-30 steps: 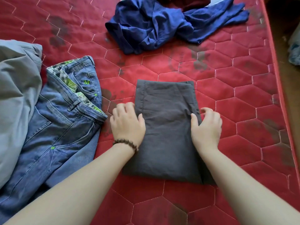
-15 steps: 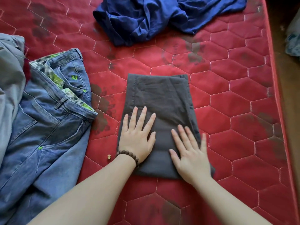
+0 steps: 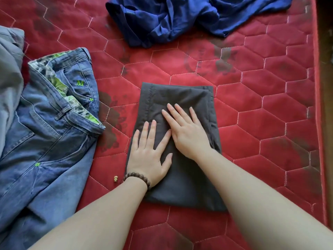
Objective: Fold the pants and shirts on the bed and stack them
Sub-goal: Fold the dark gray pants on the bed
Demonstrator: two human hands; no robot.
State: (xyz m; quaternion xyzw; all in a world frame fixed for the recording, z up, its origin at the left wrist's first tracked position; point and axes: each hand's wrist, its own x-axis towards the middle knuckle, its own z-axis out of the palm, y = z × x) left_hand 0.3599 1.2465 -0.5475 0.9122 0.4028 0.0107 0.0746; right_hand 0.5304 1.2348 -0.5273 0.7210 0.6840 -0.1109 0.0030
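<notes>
Dark grey pants [image 3: 182,98] lie folded into a rectangle in the middle of the red quilted bed [image 3: 261,114]. My left hand [image 3: 149,154], with a bead bracelet at the wrist, presses flat on the fold's left half, fingers straight. My right hand [image 3: 187,130] lies flat on the fold's middle, fingers spread and pointing up-left, just ahead of the left hand. Blue jeans [image 3: 45,141] with a green-patterned waistband lie unfolded at the left. A crumpled blue shirt [image 3: 162,17] sits at the top of the bed.
A grey garment [image 3: 9,73] lies at the far left edge, partly under the jeans. A small bead [image 3: 115,178] rests on the bed near my left wrist. The bed's right edge [image 3: 318,87] borders a brown floor strip.
Both hands went from the sides of the folded pants to lying flat on top. My right hand has slid forward and left over the fabric; the left hand stayed near the lower left.
</notes>
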